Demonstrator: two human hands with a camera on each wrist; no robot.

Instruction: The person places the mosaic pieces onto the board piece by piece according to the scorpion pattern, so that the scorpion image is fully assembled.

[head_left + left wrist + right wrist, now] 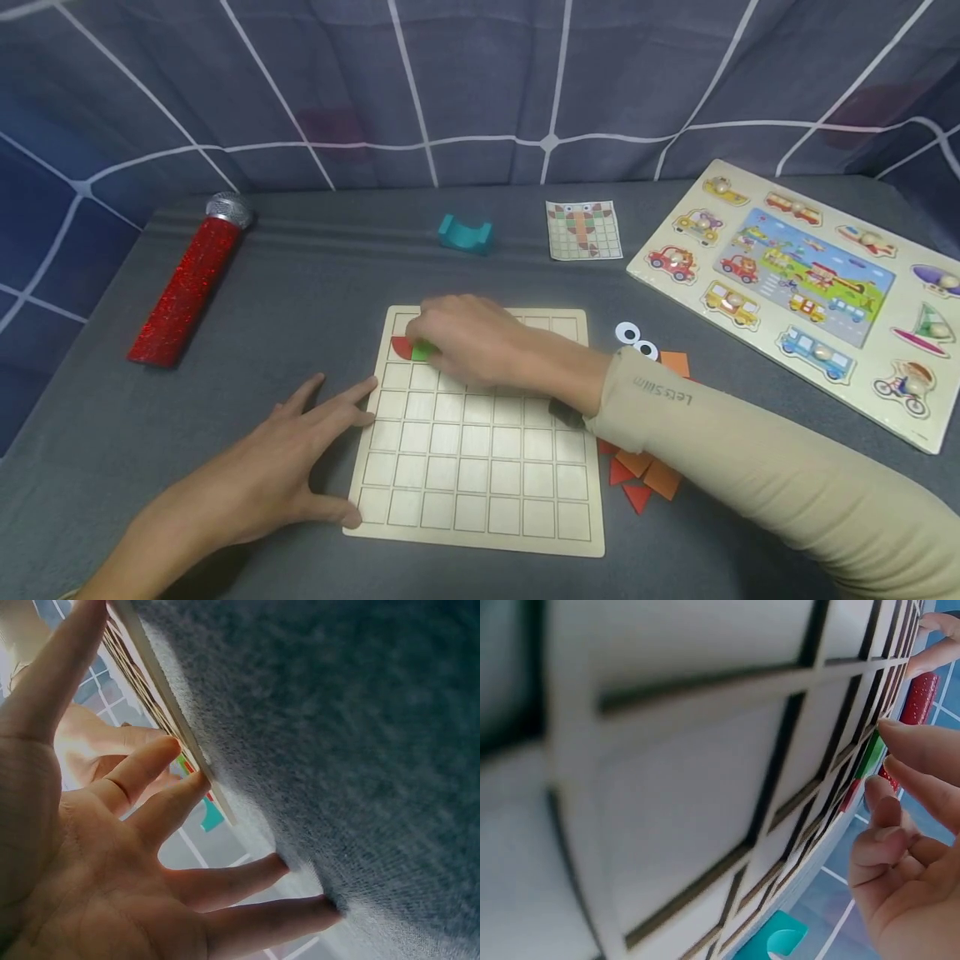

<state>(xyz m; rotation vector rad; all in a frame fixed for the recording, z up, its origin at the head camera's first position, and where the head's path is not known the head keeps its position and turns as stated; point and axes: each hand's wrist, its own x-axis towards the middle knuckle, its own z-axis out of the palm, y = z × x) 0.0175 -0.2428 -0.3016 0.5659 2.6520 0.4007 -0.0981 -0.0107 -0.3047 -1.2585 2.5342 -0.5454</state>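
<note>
A wooden grid board (468, 467) lies flat on the grey table. In its upper left part sit a red rounded piece (401, 347) and, right beside it, a green square tile (421, 351). My right hand (472, 342) reaches across the board, its thumb and a fingertip pinching at the green tile (869, 755); the other fingers are curled in the right wrist view. My left hand (273, 471) is spread at the board's left side, fingertips and thumb touching the edge. In the left wrist view two of its fingers rest on the cloth.
Orange and red pieces (637, 495) lie right of the board, partly under the right sleeve, with two eye discs (627, 333) above. Behind are a pattern card (583, 231) and a teal block (465, 235). A red microphone (191, 283) lies left, a vehicle puzzle (806, 283) right.
</note>
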